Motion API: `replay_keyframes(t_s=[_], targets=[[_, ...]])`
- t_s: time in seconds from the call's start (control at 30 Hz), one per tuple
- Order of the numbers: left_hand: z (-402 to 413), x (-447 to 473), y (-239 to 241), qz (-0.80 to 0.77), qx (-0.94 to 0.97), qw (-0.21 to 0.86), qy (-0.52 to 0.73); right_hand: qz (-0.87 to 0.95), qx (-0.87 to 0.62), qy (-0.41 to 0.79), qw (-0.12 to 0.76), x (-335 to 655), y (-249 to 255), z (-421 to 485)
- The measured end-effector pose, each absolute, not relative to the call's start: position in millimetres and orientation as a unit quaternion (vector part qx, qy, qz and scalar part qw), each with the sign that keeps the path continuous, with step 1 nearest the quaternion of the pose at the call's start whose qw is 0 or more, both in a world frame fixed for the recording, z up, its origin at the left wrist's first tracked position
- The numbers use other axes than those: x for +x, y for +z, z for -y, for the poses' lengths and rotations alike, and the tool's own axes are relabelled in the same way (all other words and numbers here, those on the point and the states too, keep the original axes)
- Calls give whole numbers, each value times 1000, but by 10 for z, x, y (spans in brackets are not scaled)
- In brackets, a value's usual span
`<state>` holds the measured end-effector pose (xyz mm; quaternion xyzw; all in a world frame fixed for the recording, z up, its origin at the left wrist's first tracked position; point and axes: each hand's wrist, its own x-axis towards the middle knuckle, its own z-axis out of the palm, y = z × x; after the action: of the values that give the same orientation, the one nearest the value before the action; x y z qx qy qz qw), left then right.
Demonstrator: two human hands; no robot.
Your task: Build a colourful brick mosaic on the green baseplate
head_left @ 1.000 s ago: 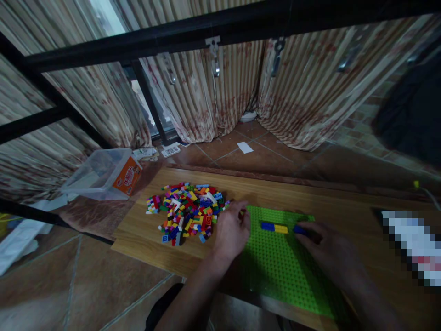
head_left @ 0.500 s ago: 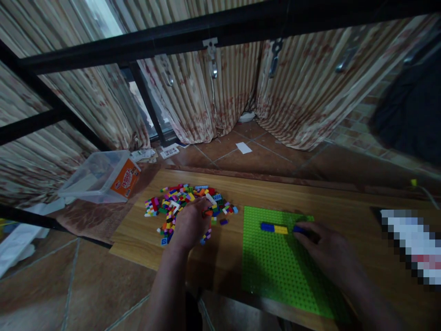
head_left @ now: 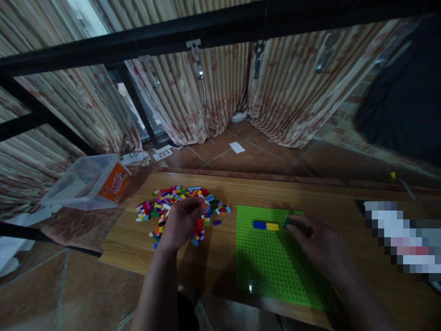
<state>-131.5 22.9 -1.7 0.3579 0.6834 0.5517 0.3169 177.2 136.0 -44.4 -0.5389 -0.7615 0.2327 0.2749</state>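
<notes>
Well left of your left fingers, the clear box point(head_left: 74, 184) sits as before. Your left hand point(head_left: 182, 220) is over the brick pile point(head_left: 160, 209), whereas a second ago it was beside the plate; its fingertips are close together, and you cannot tell whether they pinch anything. Just below them, the red brick point(head_left: 201, 225) shows again after being covered half a second ago. Right of those fingers, one small purple brick point(head_left: 217, 222) lies alone on the table point(head_left: 220, 257). Farther right, the joined blue and yellow bricks point(head_left: 266, 225) remain on the green plate point(head_left: 275, 266), just left of your right fingers. Your right hand point(head_left: 319, 239) stays there, fingers clamped on a dark blue brick point(head_left: 286, 225).
</notes>
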Motion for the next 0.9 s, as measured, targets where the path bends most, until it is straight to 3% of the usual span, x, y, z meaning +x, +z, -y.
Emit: replay_keyframes(t_s=[0.17, 0.37, 0.5, 0.77, 0.9], targets=[[-330, -911, 60, -509, 193, 518, 660, 727, -474, 311, 387, 1524, -236, -1157], [-431, -432, -87, -398, 106, 661, 627, 717, -367, 453, 382, 1207, -172, -940], [-457, -303, -153, -386, 106, 677, 618, 707, -367, 465, 385, 1190, -228, -929], [-496, -161, -172, -473, 255, 579, 613, 795, -351, 332, 367, 1287, -226, -941], [-496, -149, -207, -484, 233, 581, 611, 794, -341, 339, 371, 1287, -238, -929]])
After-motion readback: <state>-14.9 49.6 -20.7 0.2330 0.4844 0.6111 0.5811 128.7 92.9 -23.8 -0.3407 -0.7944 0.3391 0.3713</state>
